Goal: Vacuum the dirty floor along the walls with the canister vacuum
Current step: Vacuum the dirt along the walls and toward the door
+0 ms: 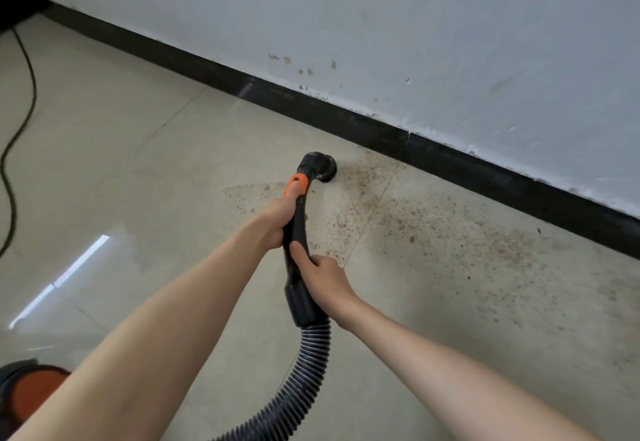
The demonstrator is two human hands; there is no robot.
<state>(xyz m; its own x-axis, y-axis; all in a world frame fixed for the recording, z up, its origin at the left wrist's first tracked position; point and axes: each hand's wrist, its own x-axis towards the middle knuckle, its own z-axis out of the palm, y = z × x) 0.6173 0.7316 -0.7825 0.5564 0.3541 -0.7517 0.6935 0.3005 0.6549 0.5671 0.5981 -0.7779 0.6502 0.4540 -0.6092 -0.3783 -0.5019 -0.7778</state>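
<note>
Floor (145,170): pale glossy tiles, window glare at left; brown gritty dirt (433,229) scattered along the right stretch, thickest near the skirting.
Wall (450,24): off-white, scuffed and spotted low down, running diagonally from upper left to right edge.
Skirting board (346,118): black band at the wall's foot.
Canister vacuum (24,392): orange and black body, partly visible at lower left corner.
Hose (304,378): dark ribbed, curving from the bottom edge up into the handle.
Power cord (20,108): dark, trailing along the left edge of the floor.
Handle tube (296,232): black with an orange collar.
Left hands entry (277,218): curled round the tube just below the orange collar.
Right hands entry (322,274): gripping the tube lower down, above the hose cuff.
Nozzle (320,166): round, black, resting on the floor at the dirt's left margin, near the skirting.
</note>
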